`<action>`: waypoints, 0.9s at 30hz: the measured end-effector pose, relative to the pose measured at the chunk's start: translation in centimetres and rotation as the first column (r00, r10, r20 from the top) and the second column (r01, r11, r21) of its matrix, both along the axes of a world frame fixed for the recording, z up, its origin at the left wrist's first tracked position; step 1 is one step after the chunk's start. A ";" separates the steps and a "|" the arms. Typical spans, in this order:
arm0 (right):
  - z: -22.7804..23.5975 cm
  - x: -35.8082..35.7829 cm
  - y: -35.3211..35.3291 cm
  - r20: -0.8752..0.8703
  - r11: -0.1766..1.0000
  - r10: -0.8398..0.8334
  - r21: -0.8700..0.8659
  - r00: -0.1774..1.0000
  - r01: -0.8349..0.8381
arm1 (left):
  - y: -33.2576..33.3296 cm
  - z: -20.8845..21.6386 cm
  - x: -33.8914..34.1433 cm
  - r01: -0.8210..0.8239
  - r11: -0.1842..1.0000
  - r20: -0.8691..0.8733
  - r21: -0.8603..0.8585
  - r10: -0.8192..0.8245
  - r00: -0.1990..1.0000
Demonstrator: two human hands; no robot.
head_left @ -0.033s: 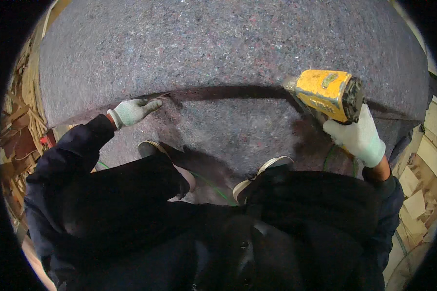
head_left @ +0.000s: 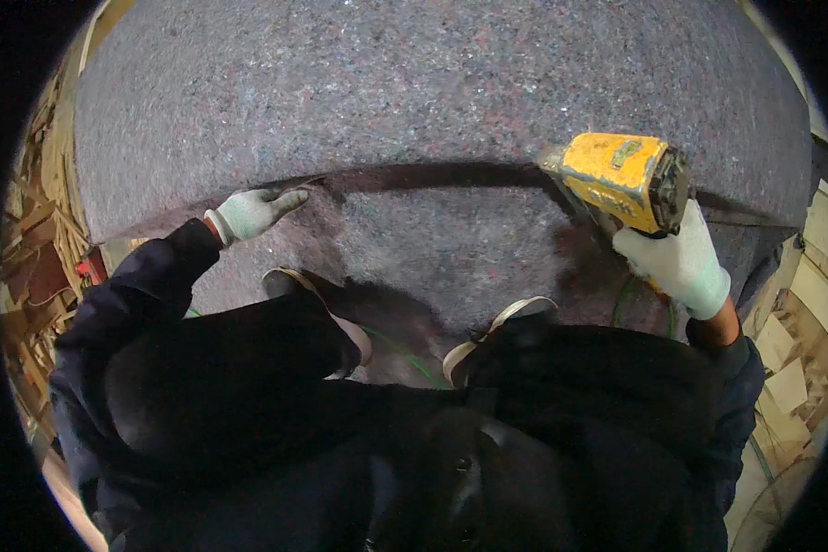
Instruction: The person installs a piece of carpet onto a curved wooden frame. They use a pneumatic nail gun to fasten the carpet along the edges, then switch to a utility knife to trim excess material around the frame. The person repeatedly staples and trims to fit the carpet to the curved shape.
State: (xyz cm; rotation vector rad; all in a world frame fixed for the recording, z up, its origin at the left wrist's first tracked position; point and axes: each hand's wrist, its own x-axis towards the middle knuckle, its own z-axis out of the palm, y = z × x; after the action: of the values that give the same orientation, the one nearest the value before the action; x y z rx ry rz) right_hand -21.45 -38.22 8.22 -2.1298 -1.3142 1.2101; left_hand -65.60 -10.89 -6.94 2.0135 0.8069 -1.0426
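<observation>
Thick grey felt [head_left: 414, 101] flecked with colours covers the broad rounded piece before me. Its lower edge forms a long fold with a dark gap beneath it. My left hand [head_left: 253, 214], in a white glove, is closed on the felt at the left part of this fold, with the fingertips partly hidden. In my gloved right hand [head_left: 679, 256] is a worn yellow staple gun [head_left: 614, 177], apparently air-powered, with a dark end cap. Its nose points left and meets the felt edge at the right. My fingers round its handle are partly hidden behind the tool.
More grey felt [head_left: 442, 239] lies below the fold, with my shoes [head_left: 499, 327] on it. A thin green hose [head_left: 400, 348] runs between my feet. Wood scraps [head_left: 41, 230] are heaped at the left, beside a small red object [head_left: 90, 267]. Pale board pieces [head_left: 787, 386] lie at the right.
</observation>
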 end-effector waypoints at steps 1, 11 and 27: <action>0.0 -0.3 -0.2 -0.020 0.999 -0.023 -0.043 1.000 0.022 | -0.1 -1.1 -1.2 0.165 0.977 0.166 0.132 -0.186 0.968; 0.3 -3.2 1.5 0.265 0.940 0.183 0.235 0.947 -0.247 | -1.9 -8.2 -4.9 0.042 0.913 0.515 0.406 -0.267 0.814; 5.2 -7.3 7.4 0.082 0.968 -0.151 -0.191 0.985 0.164 | 2.2 -8.0 -14.9 -0.547 0.832 0.604 0.087 0.393 0.693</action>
State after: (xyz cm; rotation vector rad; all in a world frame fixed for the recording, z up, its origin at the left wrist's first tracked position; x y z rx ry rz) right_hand -28.78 -30.80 13.40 -2.3822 -1.0647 1.2576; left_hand -80.52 -8.70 -14.92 1.9954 1.0865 -0.0110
